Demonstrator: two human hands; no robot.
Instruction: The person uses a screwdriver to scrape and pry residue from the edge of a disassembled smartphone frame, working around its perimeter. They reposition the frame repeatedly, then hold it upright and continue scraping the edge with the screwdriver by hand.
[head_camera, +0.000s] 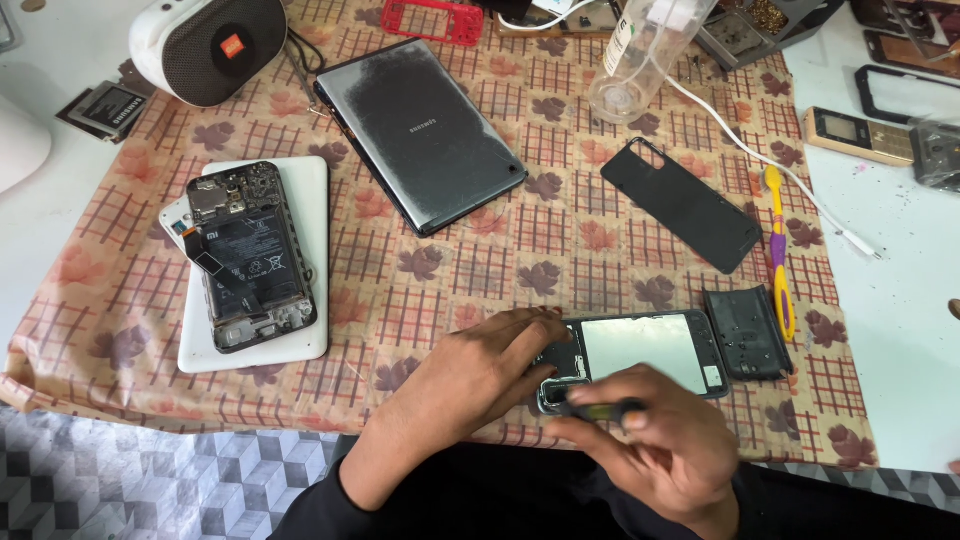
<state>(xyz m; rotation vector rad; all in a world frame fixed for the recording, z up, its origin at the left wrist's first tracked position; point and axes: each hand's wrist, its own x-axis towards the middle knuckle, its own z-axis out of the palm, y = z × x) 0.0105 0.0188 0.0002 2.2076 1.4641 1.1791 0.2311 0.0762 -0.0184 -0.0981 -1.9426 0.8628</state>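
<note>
Silver battery foil shows in the opened phone (640, 352) lying near the front edge of the cloth-covered worktop (500, 270). Our left hand (480, 375) presses flat on its left end, fingers spread, gripping nothing. Our right hand (660, 440) pinches a small dark screwdriver (600, 409) at the lower left corner. We judge steadiness matters: keep the tool upright and the frame pinned.

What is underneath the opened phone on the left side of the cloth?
The opened phone lies on a white slab, maybe a tablet or pad, resting on the patterned cloth. The slab's middle is covered by the phone.
</note>
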